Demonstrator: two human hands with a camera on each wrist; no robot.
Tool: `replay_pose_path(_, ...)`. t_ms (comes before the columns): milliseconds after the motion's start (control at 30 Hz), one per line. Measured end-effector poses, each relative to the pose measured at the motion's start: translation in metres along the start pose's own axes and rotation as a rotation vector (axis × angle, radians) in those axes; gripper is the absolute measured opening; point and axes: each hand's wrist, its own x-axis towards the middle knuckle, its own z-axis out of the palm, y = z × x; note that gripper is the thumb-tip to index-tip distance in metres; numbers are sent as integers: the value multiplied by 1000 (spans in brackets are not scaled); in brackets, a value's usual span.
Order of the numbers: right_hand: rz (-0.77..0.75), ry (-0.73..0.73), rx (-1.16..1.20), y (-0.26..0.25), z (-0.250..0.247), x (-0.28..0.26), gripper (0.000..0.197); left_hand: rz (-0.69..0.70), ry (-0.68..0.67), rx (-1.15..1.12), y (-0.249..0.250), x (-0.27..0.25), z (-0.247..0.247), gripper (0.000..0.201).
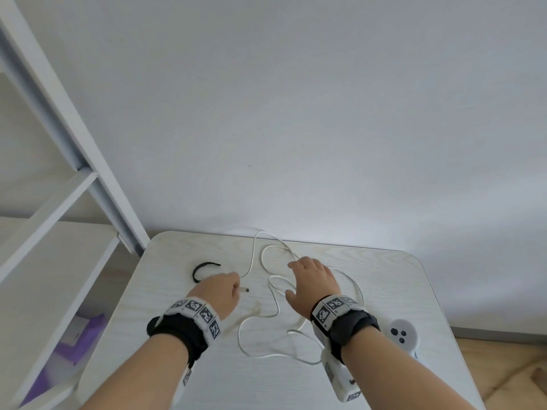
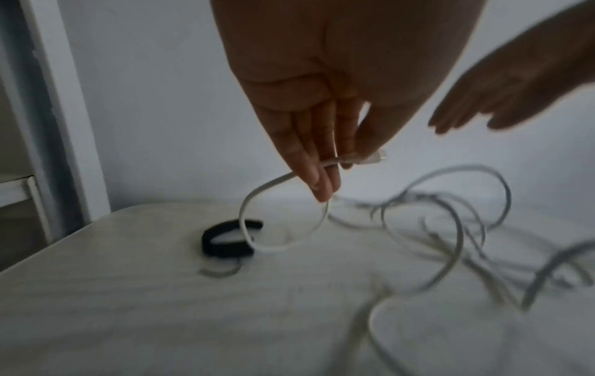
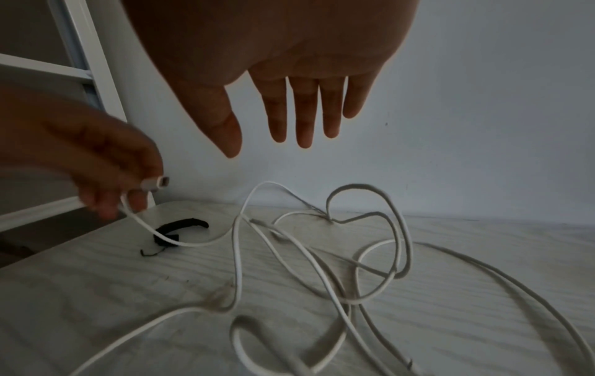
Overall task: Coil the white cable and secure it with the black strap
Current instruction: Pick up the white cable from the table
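Observation:
A long white cable lies in loose tangled loops across the pale table. My left hand pinches the cable just behind its plug and holds that end lifted off the table. A curled black strap lies on the table just beyond the left hand. My right hand hovers over the loops with fingers straight and spread, holding nothing.
A white controller lies at the table's right edge beside my right forearm. A white shelf frame stands to the left, with purple items low down. The wall runs close behind the table.

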Motion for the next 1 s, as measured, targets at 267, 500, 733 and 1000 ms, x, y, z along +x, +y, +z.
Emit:
replay_pose_path(267, -50, 174, 67, -14, -51, 9, 52, 83, 278, -503, 30, 3, -73, 25)
replay_pose_path(500, -115, 296, 184, -25, -108, 14, 59, 189, 365, -850, 63, -16, -126, 60)
replay_pose_path(733, -199, 297, 384, -33, -134, 12, 58, 217, 232, -1243, 84, -28, -161, 63)
replay_pose_path(1000, -172, 431, 596, -24, -179, 10, 21, 323, -86, -1507, 97, -43, -187, 30)
